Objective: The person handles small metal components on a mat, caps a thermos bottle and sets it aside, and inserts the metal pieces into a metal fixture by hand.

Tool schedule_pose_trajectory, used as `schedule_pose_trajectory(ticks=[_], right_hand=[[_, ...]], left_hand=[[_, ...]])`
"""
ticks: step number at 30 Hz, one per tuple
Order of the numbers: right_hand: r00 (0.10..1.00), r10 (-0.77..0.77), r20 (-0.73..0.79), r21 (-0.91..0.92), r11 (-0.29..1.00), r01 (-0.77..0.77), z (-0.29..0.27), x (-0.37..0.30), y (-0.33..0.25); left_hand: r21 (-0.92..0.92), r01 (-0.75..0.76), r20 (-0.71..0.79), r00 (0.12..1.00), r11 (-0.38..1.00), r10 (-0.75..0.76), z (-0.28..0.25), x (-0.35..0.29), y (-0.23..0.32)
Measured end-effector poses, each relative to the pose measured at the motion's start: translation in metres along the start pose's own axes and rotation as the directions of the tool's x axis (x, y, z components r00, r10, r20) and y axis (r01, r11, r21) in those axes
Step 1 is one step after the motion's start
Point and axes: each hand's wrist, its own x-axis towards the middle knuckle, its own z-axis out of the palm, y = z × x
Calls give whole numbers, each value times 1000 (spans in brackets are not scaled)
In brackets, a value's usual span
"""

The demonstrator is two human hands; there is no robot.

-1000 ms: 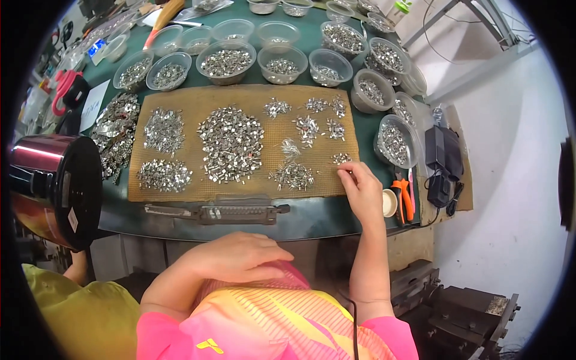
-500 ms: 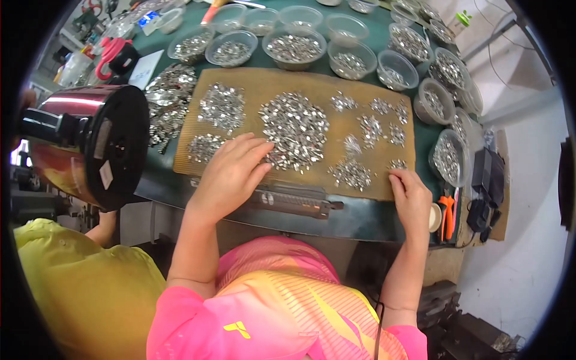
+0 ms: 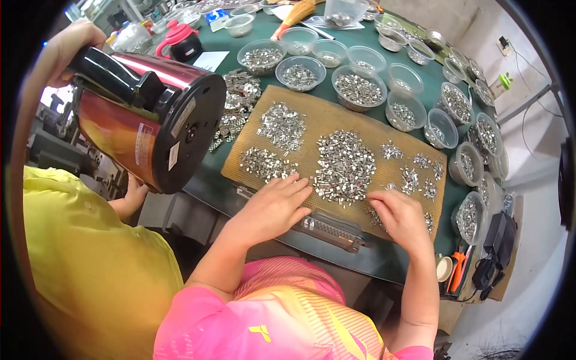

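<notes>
My left hand (image 3: pixel 270 207) lies with its fingers stretched out at the near edge of the mat, their tips between a smaller heap of silvery metal pieces (image 3: pixel 264 165) and the large middle heap (image 3: pixel 345 168). Thumb and forefinger pinched together, my right hand (image 3: pixel 401 221) is at the lower right edge of that large heap. Whatever is in the pinch is too small to make out. Under the heaps is a tan ribbed mat (image 3: pixel 240 150). Several small piles (image 3: pixel 410 180) of the same shiny pieces lie on its right side; another heap (image 3: pixel 282 127) is at the far left.
Clear plastic bowls of metal pieces (image 3: pixel 359 87) ring the mat's far and right sides. At the left, another person's hand (image 3: pixel 75 48) holds a red kettle (image 3: pixel 144 114) above the table edge. Orange-handled pliers (image 3: pixel 458 270) and black adapters (image 3: pixel 498 240) are at the right.
The whole view has shifted. My right hand has moved left from a small pile to the large heap's edge. The kettle has come further into view, with the other person's hand on its handle.
</notes>
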Motion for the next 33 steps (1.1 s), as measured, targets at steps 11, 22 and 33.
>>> schedule_pose_trajectory(ticks=[11,22,33], right_hand=[[915,-398,63,-114,908,402,84,55,-29],[925,-380,-23,-175,912,370,106,63,-27],[967,-252,25,-112,961,253,101,60,-32]], left_hand=[[-29,50,-195,979,998,-54,-13,-6,-16],[-77,42,-281,958,996,-62,17,16,-29],[-179,83,-245,961,980,-126,11,17,-33]])
